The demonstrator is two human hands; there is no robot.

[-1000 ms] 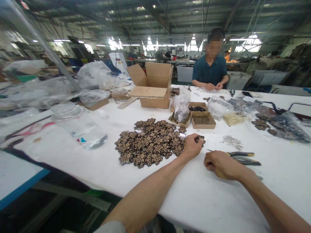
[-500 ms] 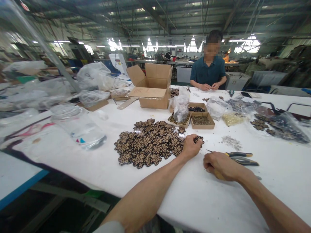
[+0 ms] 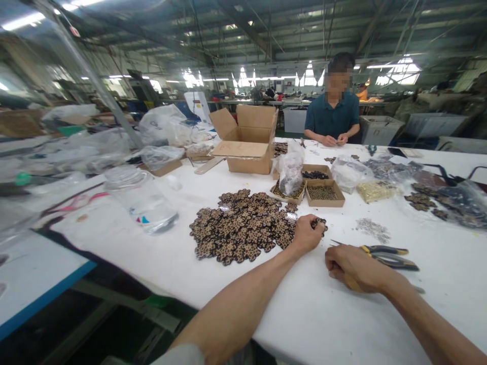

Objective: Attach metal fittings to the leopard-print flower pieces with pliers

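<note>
My left hand (image 3: 307, 234) pinches a small flower-shaped leopard-print piece (image 3: 322, 226) with a dark edge, just right of a heap of the same pieces (image 3: 243, 228). Curled low over the white table, my right hand (image 3: 352, 266) is closed. A yellow grip shows under its palm and a grey end sticks out past the wrist, which looks like pliers held in the hand; the fingertips are hidden. Behind that hand lie pliers (image 3: 395, 261) with black and yellow handles, their thin tip pointing left. Small silvery metal bits (image 3: 373, 230) are scattered beyond them.
Small cardboard trays (image 3: 325, 195) of metal parts stand past the heap, with an open carton (image 3: 249, 165) behind. A clear plastic jar (image 3: 142, 203) lies at left. Plastic bags (image 3: 375, 191) are at right. A co-worker (image 3: 333, 119) sits across the table (image 3: 300, 314).
The whole view has shifted, so everything appears slightly further right. Both hands keep nearly the same pose, and the left still holds the leopard-print piece.
</note>
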